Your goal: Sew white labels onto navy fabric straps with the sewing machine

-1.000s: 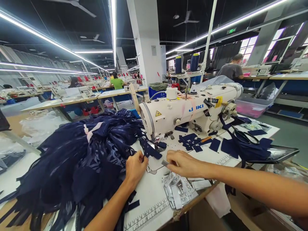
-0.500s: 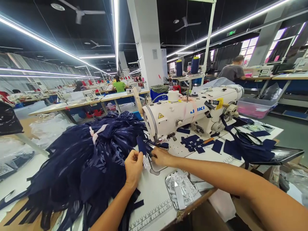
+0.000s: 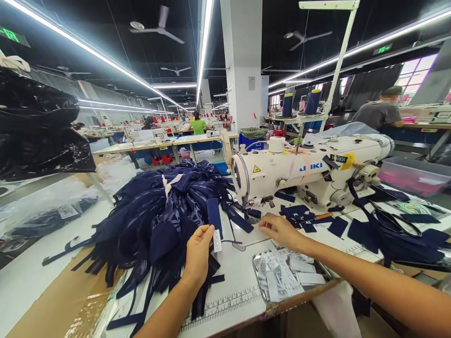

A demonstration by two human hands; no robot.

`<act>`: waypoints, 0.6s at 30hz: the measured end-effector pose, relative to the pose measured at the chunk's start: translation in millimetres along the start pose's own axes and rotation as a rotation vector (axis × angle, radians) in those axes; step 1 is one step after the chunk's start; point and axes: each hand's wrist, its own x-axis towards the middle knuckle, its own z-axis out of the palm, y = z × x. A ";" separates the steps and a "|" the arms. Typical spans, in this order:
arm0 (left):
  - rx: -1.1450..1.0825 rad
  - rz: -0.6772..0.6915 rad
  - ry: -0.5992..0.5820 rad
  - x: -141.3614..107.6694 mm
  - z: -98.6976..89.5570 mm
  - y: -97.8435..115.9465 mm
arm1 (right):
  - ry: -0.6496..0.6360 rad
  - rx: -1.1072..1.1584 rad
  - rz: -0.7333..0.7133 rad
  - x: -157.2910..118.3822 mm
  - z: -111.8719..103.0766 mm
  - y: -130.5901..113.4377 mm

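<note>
My left hand (image 3: pixel 198 252) pinches a navy fabric strip (image 3: pixel 214 212) with a small white label (image 3: pixel 217 240) on its lower end, holding it upright in front of the sewing machine (image 3: pixel 310 169). My right hand (image 3: pixel 279 229) hovers low over the white table near the machine's needle area, fingers curled, and I cannot tell whether it holds anything. A big pile of navy fabric pieces (image 3: pixel 158 220) lies left of my left hand. A metal tray of white labels (image 3: pixel 287 274) sits just under my right forearm.
Small navy patches (image 3: pixel 303 218), scissors (image 3: pixel 394 220) and more navy cloth lie right of the machine. Black plastic (image 3: pixel 35 126) hangs at upper left. Thread cones (image 3: pixel 287 104) stand behind. Other people work at distant tables (image 3: pixel 197 124), one seated at right (image 3: pixel 380 110).
My left hand has lifted the strip with its label away from the needle and toward me. My right hand let go of it and drew back to the right. The camera turned left.
</note>
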 end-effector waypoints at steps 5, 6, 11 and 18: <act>0.093 0.096 -0.041 -0.1 -2.3 -4.1 | -0.104 0.589 -0.006 11.0 20.4 -42.1; 0.158 0.156 -0.052 -0.6 -3.9 -5.1 | -0.116 0.687 0.014 14.5 21.6 -50.2; 0.696 0.836 -0.190 -0.5 -14.3 -6.4 | -0.440 1.073 0.155 21.7 11.8 -73.3; 1.092 1.380 -0.266 11.5 -19.2 -3.9 | -0.356 0.637 -0.104 -13.4 13.3 -70.8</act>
